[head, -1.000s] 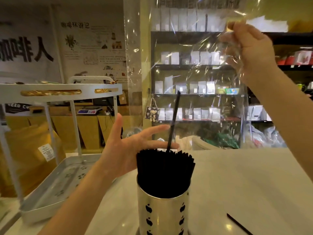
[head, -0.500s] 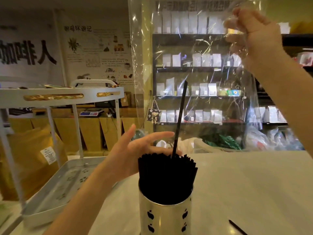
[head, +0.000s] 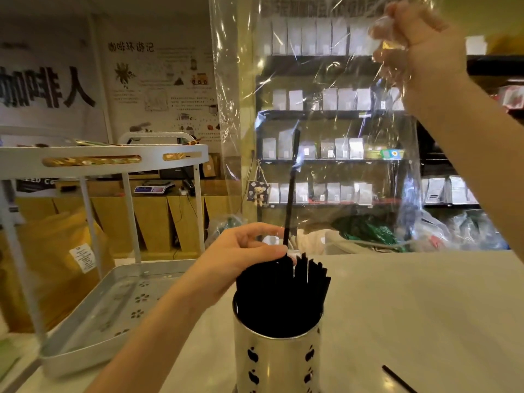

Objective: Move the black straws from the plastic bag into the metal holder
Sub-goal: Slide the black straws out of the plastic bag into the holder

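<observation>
A metal holder (head: 276, 361) with cut-out shapes stands on the white counter at the bottom centre, packed with black straws (head: 280, 293). One black straw (head: 290, 194) stands tall above the bundle, still inside the clear plastic bag (head: 326, 123). My right hand (head: 416, 49) is shut on the bag's top at the upper right and holds it up over the holder. My left hand (head: 246, 256) is by the bundle's left top, its fingertips closed around the tall straw's lower part. Another black straw (head: 398, 378) lies loose on the counter at the bottom right.
A white two-tier cart (head: 99, 279) stands to the left of the counter, with a perforated lower tray. Shelves of white pouches (head: 326, 148) fill the background behind the bag. The white counter (head: 411, 307) stretches right of the holder.
My right hand has lifted the bag higher, so the single straw rose with it. My left hand went from spread open behind the bundle to closing its fingers on that straw.
</observation>
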Motion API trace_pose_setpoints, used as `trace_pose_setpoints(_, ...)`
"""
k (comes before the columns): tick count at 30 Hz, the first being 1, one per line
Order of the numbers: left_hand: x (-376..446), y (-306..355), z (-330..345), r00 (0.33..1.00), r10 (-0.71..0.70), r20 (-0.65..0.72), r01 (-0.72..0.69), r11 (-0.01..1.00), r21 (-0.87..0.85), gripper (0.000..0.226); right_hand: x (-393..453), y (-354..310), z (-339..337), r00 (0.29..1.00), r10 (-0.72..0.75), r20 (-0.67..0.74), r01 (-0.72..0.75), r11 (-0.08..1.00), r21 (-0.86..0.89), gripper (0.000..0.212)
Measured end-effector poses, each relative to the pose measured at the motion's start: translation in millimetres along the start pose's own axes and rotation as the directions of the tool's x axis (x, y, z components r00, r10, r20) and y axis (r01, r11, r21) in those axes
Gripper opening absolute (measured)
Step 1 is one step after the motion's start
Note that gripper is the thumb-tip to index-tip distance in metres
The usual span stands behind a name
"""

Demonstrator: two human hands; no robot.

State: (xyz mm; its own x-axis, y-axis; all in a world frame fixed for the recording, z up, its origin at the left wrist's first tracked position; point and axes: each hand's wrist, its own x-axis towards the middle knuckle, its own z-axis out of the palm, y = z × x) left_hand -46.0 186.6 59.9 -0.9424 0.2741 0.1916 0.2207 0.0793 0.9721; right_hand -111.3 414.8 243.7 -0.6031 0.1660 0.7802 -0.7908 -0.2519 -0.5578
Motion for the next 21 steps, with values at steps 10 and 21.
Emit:
trace_pose_setpoints(10, -3, 5, 2, 1.000, 0.009, 0.017, -0.008, 0.999, -0.051, 0.035, 7, -6, 0, 0.999, 0.001, -0.051, 0.003, 0.996, 0.086, 0.013)
trace_pose_setpoints(21, -3, 5, 3, 1.000, 0.012, 0.010, -0.011, 0.997, -0.075, 0.035, 21, -5, -11, 0.988, 0.040, -0.148, -0.026, 0.995, 0.094, 0.018)
